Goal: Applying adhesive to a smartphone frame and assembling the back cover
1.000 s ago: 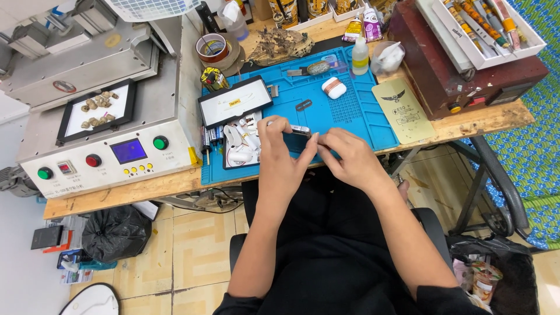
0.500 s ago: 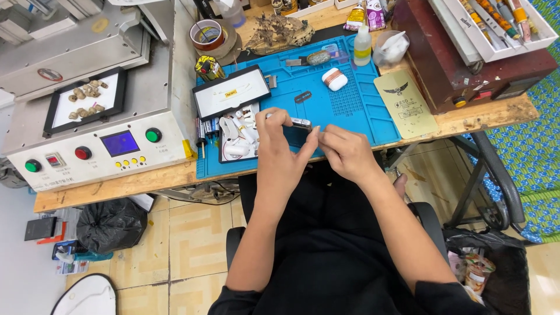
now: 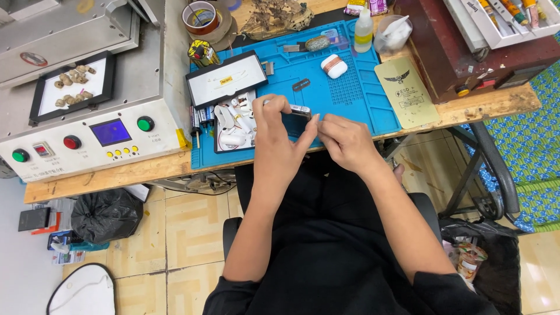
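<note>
My left hand point(image 3: 279, 135) grips a small dark flat device point(image 3: 294, 121) with a metal edge, held just above the near edge of the blue work mat point(image 3: 356, 99). My right hand point(image 3: 344, 140) pinches the same device from its right side, fingertips against its edge. Both hands meet over the mat's front middle. Left of my left hand lies a black tray of small white parts point(image 3: 233, 125). Behind it rests a black-framed white panel point(image 3: 226, 79). Most of the device is hidden by my fingers.
A grey machine point(image 3: 87, 99) with red and green buttons and a blue screen fills the left of the bench. A small white case point(image 3: 333, 66), a clear bottle point(image 3: 364, 29), a tape roll point(image 3: 200, 17) and a tan card point(image 3: 407, 90) lie around the mat. A dark red box point(image 3: 466, 46) stands right.
The view has shifted so the bench sits a little higher and nearer. My hands have stayed together on the device, with the right fingers drawn closer to its edge.
</note>
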